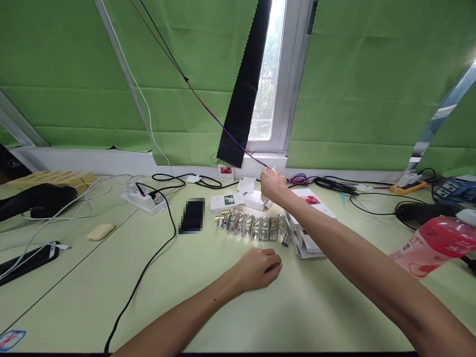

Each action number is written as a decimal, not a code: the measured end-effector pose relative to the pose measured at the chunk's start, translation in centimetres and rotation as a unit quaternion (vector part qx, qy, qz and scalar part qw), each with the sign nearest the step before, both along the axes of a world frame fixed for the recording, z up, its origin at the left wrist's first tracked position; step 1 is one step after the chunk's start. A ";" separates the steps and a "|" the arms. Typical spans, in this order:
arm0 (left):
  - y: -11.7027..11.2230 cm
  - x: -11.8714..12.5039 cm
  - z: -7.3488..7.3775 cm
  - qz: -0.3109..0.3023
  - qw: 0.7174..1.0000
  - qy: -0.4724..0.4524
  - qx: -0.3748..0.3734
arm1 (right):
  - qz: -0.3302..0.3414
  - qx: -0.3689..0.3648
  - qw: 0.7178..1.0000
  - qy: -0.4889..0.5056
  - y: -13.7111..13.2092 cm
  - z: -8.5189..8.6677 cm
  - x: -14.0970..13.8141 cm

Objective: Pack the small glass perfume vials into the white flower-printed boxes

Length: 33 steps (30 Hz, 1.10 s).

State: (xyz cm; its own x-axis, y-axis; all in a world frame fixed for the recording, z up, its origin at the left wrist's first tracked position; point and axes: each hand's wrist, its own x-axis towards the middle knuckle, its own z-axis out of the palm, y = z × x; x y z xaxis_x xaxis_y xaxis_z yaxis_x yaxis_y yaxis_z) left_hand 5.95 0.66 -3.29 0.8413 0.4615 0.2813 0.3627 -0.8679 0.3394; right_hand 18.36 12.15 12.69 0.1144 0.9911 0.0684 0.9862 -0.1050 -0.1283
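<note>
My right hand point(273, 184) reaches to the back of the table, its fingers closed on a white piece of paper or card, partly hidden by the hand. Just under it lies an open white box point(254, 201) with its flap point(246, 185) raised. My left hand point(260, 267) rests on the tabletop, fingers curled in, with nothing visible in it. Between the hands stands a row of small glass bottles point(256, 227), several of them close together. Small gold caps point(220, 219) lie at the row's left end. A white carton with a flower picture point(227, 202) sits behind them.
White boxes point(307, 245) are stacked on the right, under my right forearm. A pink-labelled bottle point(435, 245) stands further right. To the left are a phone point(192, 216), a power strip point(144, 199) and a black cable point(139, 280). More cables point(334, 185) run along the back edge.
</note>
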 end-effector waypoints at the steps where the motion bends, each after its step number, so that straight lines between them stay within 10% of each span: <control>1: 0.0 0.0 0.1 0.000 1.000 -0.001 -0.001 | 0.002 0.010 1.000 0.001 -0.7 0.2 0.0; 11: -0.4 0.1 0.5 0.091 0.987 -0.106 -0.084 | 0.090 0.125 0.986 0.058 -9.1 -0.5 1.1; 20: 0.9 -1.3 2.0 0.098 0.893 -0.389 0.205 | 0.180 0.282 0.896 0.292 -11.9 -6.6 2.4; 33: 2.8 -2.0 2.7 0.269 0.859 -0.399 0.176 | 0.207 0.402 0.797 0.402 -11.7 -13.6 2.0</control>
